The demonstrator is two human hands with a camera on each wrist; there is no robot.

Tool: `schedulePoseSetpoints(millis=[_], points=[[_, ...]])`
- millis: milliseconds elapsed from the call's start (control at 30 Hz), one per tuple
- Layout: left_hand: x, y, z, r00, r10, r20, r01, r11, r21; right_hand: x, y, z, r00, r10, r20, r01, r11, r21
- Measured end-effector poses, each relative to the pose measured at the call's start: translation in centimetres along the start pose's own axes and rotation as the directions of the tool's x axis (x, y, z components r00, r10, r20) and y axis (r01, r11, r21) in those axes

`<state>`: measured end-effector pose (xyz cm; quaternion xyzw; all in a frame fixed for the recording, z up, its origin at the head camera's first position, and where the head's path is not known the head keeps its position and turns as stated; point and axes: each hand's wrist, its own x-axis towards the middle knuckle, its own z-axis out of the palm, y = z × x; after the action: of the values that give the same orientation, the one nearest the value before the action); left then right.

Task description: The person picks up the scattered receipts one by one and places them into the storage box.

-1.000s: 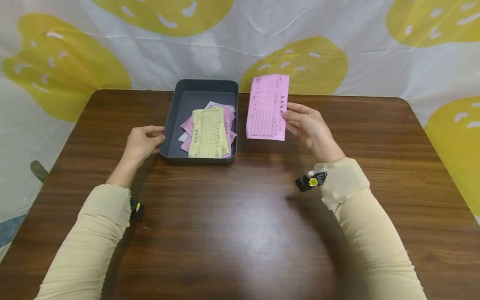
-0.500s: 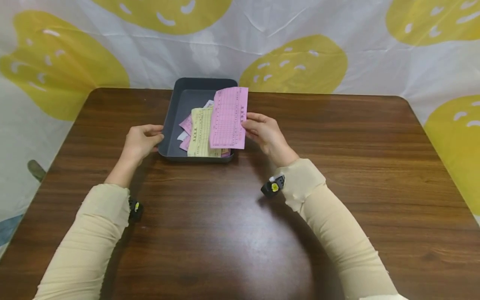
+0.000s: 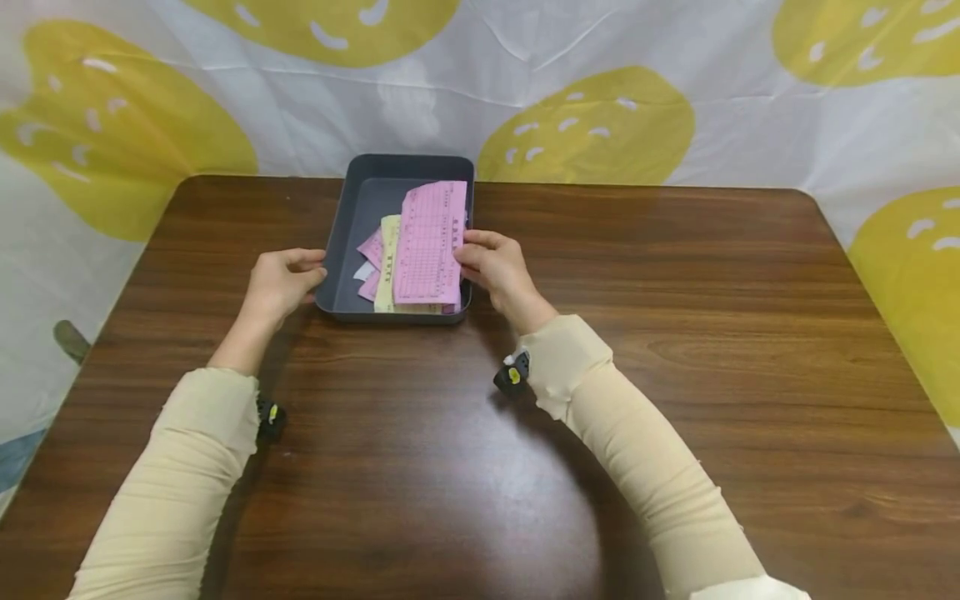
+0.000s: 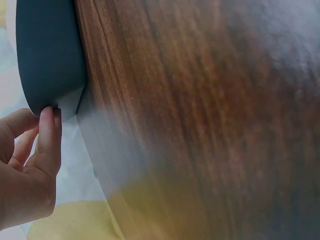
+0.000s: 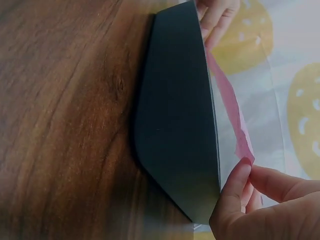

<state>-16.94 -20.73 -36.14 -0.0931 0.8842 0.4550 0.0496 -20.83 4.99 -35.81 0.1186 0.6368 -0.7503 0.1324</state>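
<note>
A dark grey rectangular tray (image 3: pixel 362 291) stands near the table's back edge. Inside it lie a yellow printed slip (image 3: pixel 387 258), several pink slips (image 3: pixel 370 247) and a bit of white paper (image 3: pixel 364 271), partly overlapping. My left hand (image 3: pixel 282 283) grips the tray's left wall at the rim; in the left wrist view its fingers (image 4: pixel 48 132) meet the grey wall. Between thumb and fingers, my right hand (image 3: pixel 497 265) pinches the right edge of a pink printed form (image 3: pixel 429 242). That form hangs over the tray and covers most of the yellow slip. From the right wrist, the pink form (image 5: pixel 232 110) shows above the rim.
A dark brown wooden table (image 3: pixel 735 333) spreads around the tray. Behind it hangs a white cloth (image 3: pixel 420 100) with large yellow shapes, close to the table's back edge. Small black cameras (image 3: pixel 512 373) sit at both wrists.
My right hand has carried the pink form leftward and down, from right of the tray to over the slips inside. My left hand has stayed at the tray's left side.
</note>
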Motion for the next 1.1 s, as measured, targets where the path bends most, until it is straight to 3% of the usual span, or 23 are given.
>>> schedulePoseSetpoints(millis=[400,1100], points=[[0.21,-0.38,0.09,1.0,0.006,-0.002,-0.006,1.0,-0.011,0.29,0.17,0.72,0.996,-0.075,-0.041,0.069,0.988,-0.138],[0.28,-0.32,0.0,1.0,-0.005,0.004,0.005,1.0,-0.01,-0.35,-0.54,0.22,0.992,-0.114,0.062,0.126,0.963,-0.237]])
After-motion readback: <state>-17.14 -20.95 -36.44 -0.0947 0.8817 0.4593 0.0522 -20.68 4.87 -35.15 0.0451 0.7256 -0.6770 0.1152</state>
